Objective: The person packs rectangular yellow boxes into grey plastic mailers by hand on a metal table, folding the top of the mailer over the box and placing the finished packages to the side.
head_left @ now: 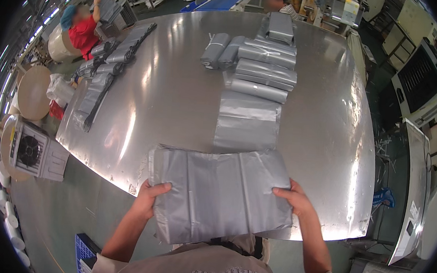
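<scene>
Bag point(221, 193) between fingers point(160, 187) (both sides)

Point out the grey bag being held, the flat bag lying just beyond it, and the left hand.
held grey bag point(221, 196): head view, middle of its face.
flat grey bag point(246, 123): head view, centre of its panel.
left hand point(149, 198): head view, back of the hand.

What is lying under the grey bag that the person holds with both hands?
Under the grey bag is the edge of the steel table. Its contents and the table part beneath it are covered.
</scene>
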A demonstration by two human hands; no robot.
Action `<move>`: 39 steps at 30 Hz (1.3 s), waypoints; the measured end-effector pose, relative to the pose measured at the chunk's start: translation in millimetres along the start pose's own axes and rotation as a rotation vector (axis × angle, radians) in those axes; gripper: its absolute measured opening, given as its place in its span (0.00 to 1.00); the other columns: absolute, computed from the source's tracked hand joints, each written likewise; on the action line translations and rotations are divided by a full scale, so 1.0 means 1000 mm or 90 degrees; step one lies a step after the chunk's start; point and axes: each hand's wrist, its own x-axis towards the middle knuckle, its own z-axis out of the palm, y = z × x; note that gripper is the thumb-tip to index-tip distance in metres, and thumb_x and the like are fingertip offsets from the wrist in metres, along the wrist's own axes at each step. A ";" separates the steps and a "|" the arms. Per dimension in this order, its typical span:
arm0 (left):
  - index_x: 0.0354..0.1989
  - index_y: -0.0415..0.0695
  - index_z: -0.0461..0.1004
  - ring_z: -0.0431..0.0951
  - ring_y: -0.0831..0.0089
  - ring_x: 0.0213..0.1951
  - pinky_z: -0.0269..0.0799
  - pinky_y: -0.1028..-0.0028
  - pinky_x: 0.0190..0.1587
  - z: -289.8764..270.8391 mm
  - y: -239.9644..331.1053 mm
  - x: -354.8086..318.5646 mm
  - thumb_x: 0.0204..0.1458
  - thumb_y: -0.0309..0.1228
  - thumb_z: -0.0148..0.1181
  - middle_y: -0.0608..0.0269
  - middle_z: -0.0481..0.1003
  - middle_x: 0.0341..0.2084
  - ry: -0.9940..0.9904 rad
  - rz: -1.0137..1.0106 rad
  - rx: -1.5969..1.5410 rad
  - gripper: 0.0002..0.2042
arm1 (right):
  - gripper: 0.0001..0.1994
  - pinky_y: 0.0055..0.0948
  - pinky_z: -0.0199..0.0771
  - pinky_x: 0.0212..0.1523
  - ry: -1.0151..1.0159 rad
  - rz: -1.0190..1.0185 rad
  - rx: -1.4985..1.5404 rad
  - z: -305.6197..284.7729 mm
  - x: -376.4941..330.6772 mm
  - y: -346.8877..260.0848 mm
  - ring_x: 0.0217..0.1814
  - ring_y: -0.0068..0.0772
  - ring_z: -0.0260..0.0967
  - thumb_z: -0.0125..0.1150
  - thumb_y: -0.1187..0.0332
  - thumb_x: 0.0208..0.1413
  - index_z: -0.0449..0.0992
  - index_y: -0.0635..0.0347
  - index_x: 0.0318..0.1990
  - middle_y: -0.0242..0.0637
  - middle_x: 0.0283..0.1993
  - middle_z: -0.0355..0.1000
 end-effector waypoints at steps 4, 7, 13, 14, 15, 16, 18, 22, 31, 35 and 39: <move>0.48 0.36 0.68 0.77 0.66 0.39 0.74 0.66 0.44 0.002 -0.046 0.030 0.45 0.24 0.63 0.58 0.75 0.38 -0.001 -0.036 -0.090 0.20 | 0.32 0.26 0.63 0.55 -0.020 -0.148 -0.294 0.014 0.027 -0.111 0.53 0.28 0.64 0.69 0.70 0.44 0.61 0.69 0.58 0.40 0.53 0.67; 0.49 0.37 0.67 0.75 0.66 0.44 0.72 0.64 0.47 0.019 -0.061 0.042 0.46 0.24 0.63 0.58 0.74 0.41 -0.003 -0.037 -0.204 0.20 | 0.33 0.26 0.63 0.55 -0.076 -0.189 -0.477 0.045 0.052 -0.198 0.52 0.26 0.64 0.69 0.70 0.44 0.62 0.69 0.58 0.39 0.52 0.68; 0.49 0.38 0.66 0.74 0.65 0.45 0.72 0.67 0.47 0.046 -0.086 0.046 0.50 0.25 0.61 0.59 0.73 0.43 -0.032 -0.124 -0.269 0.18 | 0.31 0.24 0.64 0.52 -0.227 -0.173 -0.676 0.087 0.137 -0.301 0.50 0.25 0.64 0.71 0.67 0.40 0.67 0.66 0.54 0.37 0.48 0.70; 0.49 0.38 0.66 0.75 0.65 0.45 0.72 0.68 0.46 0.053 -0.098 0.050 0.50 0.26 0.61 0.59 0.73 0.43 -0.030 -0.153 -0.290 0.18 | 0.30 0.24 0.64 0.53 -0.215 -0.182 -0.754 0.090 0.160 -0.304 0.50 0.26 0.65 0.71 0.66 0.40 0.68 0.66 0.53 0.37 0.47 0.71; 0.48 0.38 0.66 0.75 0.66 0.44 0.72 0.68 0.46 0.060 -0.114 0.056 0.50 0.26 0.61 0.60 0.73 0.43 -0.029 -0.181 -0.311 0.18 | 0.30 0.24 0.64 0.53 -0.203 -0.192 -0.832 0.089 0.192 -0.297 0.50 0.27 0.66 0.71 0.66 0.39 0.69 0.66 0.52 0.38 0.47 0.71; 0.48 0.39 0.66 0.75 0.66 0.44 0.73 0.69 0.45 0.065 -0.128 0.062 0.51 0.27 0.61 0.60 0.73 0.42 -0.029 -0.216 -0.328 0.17 | 0.29 0.24 0.64 0.53 -0.185 -0.197 -0.905 0.081 0.223 -0.281 0.50 0.27 0.67 0.71 0.65 0.38 0.70 0.65 0.50 0.38 0.47 0.71; 0.48 0.39 0.66 0.75 0.67 0.43 0.73 0.70 0.45 0.068 -0.142 0.077 0.52 0.28 0.60 0.59 0.72 0.43 -0.138 -0.373 -0.228 0.17 | 0.26 0.30 0.67 0.51 -0.040 -0.315 -1.056 0.048 0.289 -0.222 0.51 0.38 0.69 0.69 0.65 0.36 0.72 0.63 0.47 0.42 0.45 0.73; 0.48 0.41 0.67 0.76 0.70 0.42 0.74 0.71 0.44 0.054 -0.140 0.088 0.55 0.31 0.57 0.60 0.73 0.42 -0.504 -0.446 -0.062 0.14 | 0.22 0.37 0.67 0.52 0.086 -0.281 -1.131 0.060 0.321 -0.184 0.53 0.45 0.66 0.64 0.68 0.42 0.71 0.59 0.48 0.41 0.49 0.71; 0.57 0.40 0.61 0.63 0.67 0.59 0.58 0.68 0.58 0.090 -0.007 0.296 0.55 0.42 0.55 0.54 0.66 0.55 -0.026 0.134 0.235 0.26 | 0.23 0.34 0.62 0.55 0.423 -0.444 -0.443 -0.028 0.241 -0.090 0.54 0.40 0.64 0.59 0.65 0.54 0.64 0.65 0.55 0.43 0.53 0.67; 0.59 0.36 0.58 0.64 0.63 0.57 0.58 0.69 0.58 0.139 0.000 0.356 0.49 0.45 0.60 0.51 0.65 0.54 0.028 0.137 0.331 0.33 | 0.28 0.32 0.57 0.61 0.359 -0.205 -0.199 -0.047 0.237 -0.080 0.60 0.38 0.60 0.56 0.61 0.57 0.57 0.68 0.61 0.47 0.58 0.63; 0.58 0.35 0.59 0.65 0.62 0.55 0.59 0.68 0.57 0.184 0.005 0.372 0.47 0.41 0.60 0.50 0.66 0.53 0.070 0.111 0.301 0.33 | 0.32 0.32 0.51 0.64 0.406 -0.193 -0.152 -0.020 0.269 -0.095 0.65 0.41 0.55 0.56 0.62 0.56 0.53 0.67 0.64 0.49 0.62 0.58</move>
